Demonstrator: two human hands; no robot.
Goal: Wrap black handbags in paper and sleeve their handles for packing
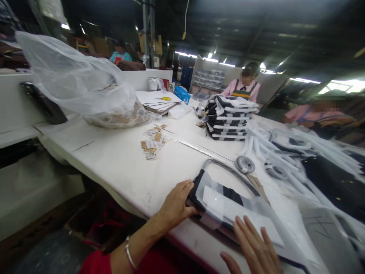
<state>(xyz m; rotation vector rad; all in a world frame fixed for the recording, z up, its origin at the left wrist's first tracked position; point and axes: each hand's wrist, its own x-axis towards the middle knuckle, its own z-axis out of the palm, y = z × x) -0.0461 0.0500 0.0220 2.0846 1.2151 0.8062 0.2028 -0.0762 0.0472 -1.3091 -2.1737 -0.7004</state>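
Note:
A black handbag [235, 196] lies on the white table near its front edge, its curved handle [247, 182] wrapped in clear film. White padding and translucent sheet [216, 201] cover much of its upper side. My left hand [177, 201] grips the bag's left end, fingers on top and thumb at the near side. With fingers spread, my right hand [253, 247] is over the bag's near right part, fingertips at the white sheet; whether it presses down is hard to tell.
Tags [154, 142] lie in a loose pile left of centre. Behind stand a plastic sack [94, 87], a blue basket [181, 94] and a stack of wrapped bags [228, 118]. White-wrapped straps [282, 163] and another black bag [333, 182] cover the right. People sit across the table.

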